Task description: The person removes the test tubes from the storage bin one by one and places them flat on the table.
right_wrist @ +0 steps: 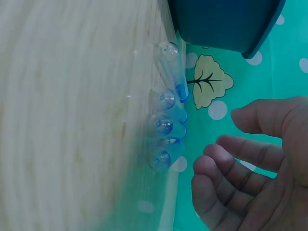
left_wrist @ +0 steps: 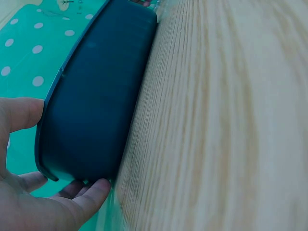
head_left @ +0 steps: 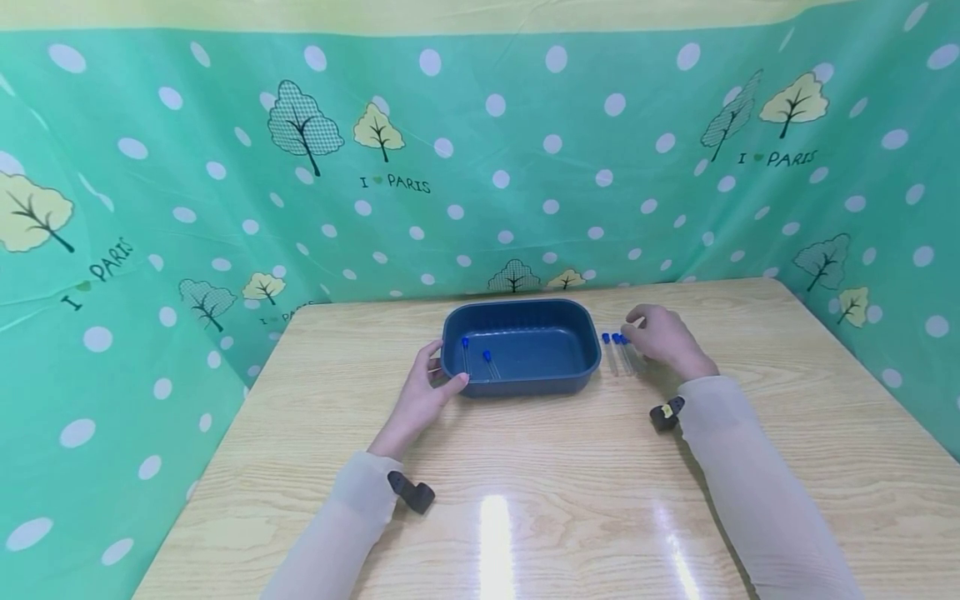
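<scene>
Right hand (head_left: 663,337) hovers, half-curled, near capped tubes (right_wrist: 164,124).

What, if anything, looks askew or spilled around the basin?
Nothing seriously odd stands out, and no spill shows. The two blue-capped tubes inside the dark blue basin merely slant at different angles; the matching tubes outside lie side by side on the wood-grain table.
</scene>
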### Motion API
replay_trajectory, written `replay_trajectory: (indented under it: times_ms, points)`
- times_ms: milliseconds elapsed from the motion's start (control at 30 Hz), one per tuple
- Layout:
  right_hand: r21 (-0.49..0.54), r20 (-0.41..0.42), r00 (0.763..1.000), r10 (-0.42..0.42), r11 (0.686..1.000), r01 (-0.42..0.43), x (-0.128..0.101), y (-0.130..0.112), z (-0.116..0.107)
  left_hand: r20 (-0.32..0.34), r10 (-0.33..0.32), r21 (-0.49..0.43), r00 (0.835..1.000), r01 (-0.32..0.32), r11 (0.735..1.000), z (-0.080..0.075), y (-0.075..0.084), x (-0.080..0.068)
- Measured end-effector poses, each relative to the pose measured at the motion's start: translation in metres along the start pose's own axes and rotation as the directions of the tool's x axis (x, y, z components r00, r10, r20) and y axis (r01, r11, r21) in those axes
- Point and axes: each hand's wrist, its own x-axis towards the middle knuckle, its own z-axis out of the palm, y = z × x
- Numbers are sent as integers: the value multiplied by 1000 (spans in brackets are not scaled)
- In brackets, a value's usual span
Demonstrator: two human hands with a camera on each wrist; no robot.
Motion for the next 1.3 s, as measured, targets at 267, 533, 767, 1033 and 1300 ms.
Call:
replay_trajectory:
  times_ms: [267,533,767,1033,1300]
  points:
    - [7,-13,1000,-25,1000,25,0,-3,-1,-1,-4,7,1000,4,1000,1,0,2]
    - [6,-2,1000,-21,1000,21,-2,-9,-4,3,-8,-3,1000,8,1000,2,0,3]
    - [-20,-24,999,-38,999,38,-5,-13,-5,12,-6,-5,1000,6,1000,2,-2,4]
    - [-43,-48,996,-71,997,69,-4,-20,-5,3,-2,-8,1000,2,1000,1,-1,2]
    - [-38,-41,996,-82,996,80,-6,-28,-7,-4,3,13,1000,-3,1000,0,-1,0]
